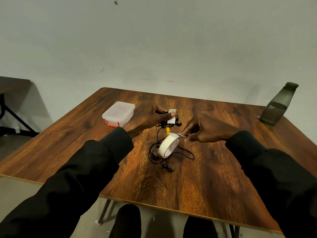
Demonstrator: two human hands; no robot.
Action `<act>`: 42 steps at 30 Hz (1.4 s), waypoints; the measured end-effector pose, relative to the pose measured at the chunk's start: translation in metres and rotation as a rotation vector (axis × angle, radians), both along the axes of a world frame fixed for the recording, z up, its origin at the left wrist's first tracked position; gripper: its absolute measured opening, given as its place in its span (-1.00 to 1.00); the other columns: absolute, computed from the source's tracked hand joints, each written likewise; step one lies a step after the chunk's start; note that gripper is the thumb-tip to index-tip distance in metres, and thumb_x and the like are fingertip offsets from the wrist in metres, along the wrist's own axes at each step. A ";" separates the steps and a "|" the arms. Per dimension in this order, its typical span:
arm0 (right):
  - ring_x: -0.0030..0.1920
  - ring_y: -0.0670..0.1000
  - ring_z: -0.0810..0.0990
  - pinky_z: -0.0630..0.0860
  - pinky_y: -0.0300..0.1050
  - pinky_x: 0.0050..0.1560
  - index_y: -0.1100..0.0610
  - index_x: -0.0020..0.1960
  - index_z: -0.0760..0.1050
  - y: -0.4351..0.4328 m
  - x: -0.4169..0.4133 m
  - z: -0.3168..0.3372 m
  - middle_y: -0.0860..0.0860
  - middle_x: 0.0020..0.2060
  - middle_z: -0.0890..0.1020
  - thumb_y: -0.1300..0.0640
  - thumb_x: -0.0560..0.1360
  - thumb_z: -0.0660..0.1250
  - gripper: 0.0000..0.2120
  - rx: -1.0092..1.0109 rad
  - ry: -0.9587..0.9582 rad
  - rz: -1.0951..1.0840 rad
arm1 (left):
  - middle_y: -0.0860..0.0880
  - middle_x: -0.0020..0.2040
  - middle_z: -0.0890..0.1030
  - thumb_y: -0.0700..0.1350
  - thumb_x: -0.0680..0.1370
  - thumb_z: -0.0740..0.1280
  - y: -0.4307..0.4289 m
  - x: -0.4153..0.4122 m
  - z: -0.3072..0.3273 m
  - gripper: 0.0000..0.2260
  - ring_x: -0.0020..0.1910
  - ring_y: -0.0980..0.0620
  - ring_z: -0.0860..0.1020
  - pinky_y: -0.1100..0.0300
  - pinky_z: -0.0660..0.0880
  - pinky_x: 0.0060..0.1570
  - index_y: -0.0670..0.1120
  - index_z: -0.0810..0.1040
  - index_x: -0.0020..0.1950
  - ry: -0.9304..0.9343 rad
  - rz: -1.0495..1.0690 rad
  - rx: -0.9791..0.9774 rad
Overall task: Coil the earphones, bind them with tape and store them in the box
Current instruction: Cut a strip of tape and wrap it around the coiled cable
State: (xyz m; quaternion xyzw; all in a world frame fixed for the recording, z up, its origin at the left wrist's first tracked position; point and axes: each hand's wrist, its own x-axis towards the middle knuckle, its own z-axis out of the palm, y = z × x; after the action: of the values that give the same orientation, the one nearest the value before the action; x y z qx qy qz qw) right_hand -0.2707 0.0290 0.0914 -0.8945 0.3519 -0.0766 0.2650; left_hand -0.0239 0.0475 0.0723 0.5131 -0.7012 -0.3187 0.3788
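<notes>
A coiled bundle of black earphones [167, 123] is pinched in the left hand [147, 118] above the table [223, 169], with a strip of white tape [172, 115] pressed against it under the thumb. Small scissors [181, 134] are gripped in the right hand [205, 129], blades at the tape roll [169, 148]. A second earphone set [164, 160] lies loose, uncoiled, nearer. The lidded plastic box [118, 113], far left, is judged still unfilled; binding is under way.
</notes>
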 end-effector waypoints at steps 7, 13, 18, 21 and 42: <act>-0.18 -0.05 0.70 0.67 -0.06 -0.16 0.06 0.08 0.73 0.001 -0.050 -0.024 -0.12 -0.13 0.75 0.23 0.53 0.46 -0.83 -0.002 0.022 -0.095 | -0.16 -0.17 0.75 0.02 0.58 0.44 0.001 0.012 -0.007 -0.76 -0.20 0.03 0.60 0.13 0.49 -0.02 -0.13 0.78 -0.10 0.083 0.069 -0.003; -0.16 -0.18 0.68 0.68 -0.14 -0.05 0.07 0.05 0.72 0.004 -0.102 -0.010 -0.13 -0.15 0.73 0.23 0.50 0.49 -0.85 -0.135 0.027 -0.304 | -0.04 -0.22 0.75 0.01 0.58 0.43 0.003 0.010 -0.011 -0.77 -0.22 0.14 0.62 0.25 0.47 -0.03 -0.12 0.78 -0.09 0.093 0.050 0.020; -0.13 -0.19 0.58 0.49 -0.37 -0.16 0.08 0.18 0.67 0.033 -0.119 -0.037 -0.08 0.01 0.70 0.20 0.53 0.46 -0.77 -0.180 0.031 -0.448 | -0.10 -0.19 0.75 0.05 0.56 0.44 -0.001 0.001 -0.025 -0.75 -0.18 0.17 0.61 0.18 0.44 -0.04 -0.11 0.78 -0.11 0.087 0.081 0.019; -0.14 -0.30 0.52 0.39 -0.43 -0.19 0.03 0.21 0.66 0.058 -0.099 -0.066 -0.14 0.00 0.67 0.16 0.50 0.50 -0.71 -0.220 -0.026 -0.511 | 0.12 -0.23 0.73 0.23 0.51 0.43 -0.004 0.000 -0.033 -0.72 -0.20 0.30 0.60 0.08 0.50 0.07 0.06 0.77 -0.17 0.015 0.059 0.066; 0.07 0.08 0.65 0.50 -0.14 -0.12 0.17 0.22 0.57 0.052 -0.089 -0.096 0.15 0.14 0.62 0.20 0.60 0.36 -0.80 -0.335 0.478 -0.765 | 0.01 -0.26 0.72 0.02 0.57 0.44 0.009 -0.004 -0.034 -0.73 -0.33 0.31 0.53 0.43 0.43 -0.28 -0.19 0.76 -0.04 0.155 0.068 0.122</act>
State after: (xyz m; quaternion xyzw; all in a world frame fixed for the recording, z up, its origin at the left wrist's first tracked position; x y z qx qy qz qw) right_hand -0.3599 0.0815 -0.0042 -0.7239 0.6895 -0.0164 -0.0183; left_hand -0.0275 0.0560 0.0382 0.5324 -0.6312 -0.3866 0.4106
